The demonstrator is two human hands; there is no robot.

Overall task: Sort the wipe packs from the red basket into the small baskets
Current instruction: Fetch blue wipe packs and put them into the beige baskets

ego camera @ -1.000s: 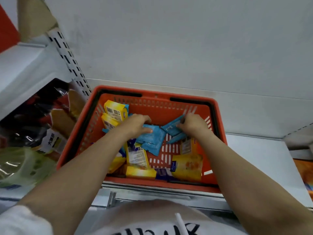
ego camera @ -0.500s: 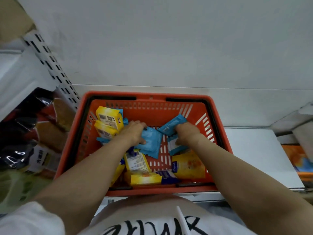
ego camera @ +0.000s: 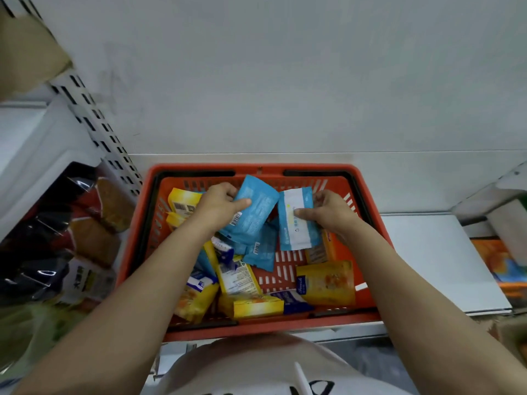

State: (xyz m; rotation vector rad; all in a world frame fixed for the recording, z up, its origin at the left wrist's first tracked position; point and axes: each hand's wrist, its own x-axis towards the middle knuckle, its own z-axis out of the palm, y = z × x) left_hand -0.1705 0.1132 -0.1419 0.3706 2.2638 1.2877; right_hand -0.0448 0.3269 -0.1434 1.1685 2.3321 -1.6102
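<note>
The red basket (ego camera: 137, 252) sits on a white shelf right in front of me, holding several yellow wipe packs (ego camera: 328, 283) and blue ones. My left hand (ego camera: 219, 206) grips a blue wipe pack (ego camera: 253, 215) lifted above the pile, with more blue packs (ego camera: 263, 252) under it. My right hand (ego camera: 330, 212) holds a blue-and-white wipe pack (ego camera: 295, 223) upright beside the first. Both hands are over the basket's far half. No small baskets are in view.
A white wall rises behind the basket. A slotted shelf upright (ego camera: 94, 124) and bagged goods (ego camera: 57, 238) are at the left. The white shelf surface (ego camera: 436, 260) extends to the right, with an orange-and-blue package (ego camera: 502, 263) at the far right.
Both hands have risen from the pile, each lifting a blue pack clear of the others. The view has shifted slightly down and closer to the basket.
</note>
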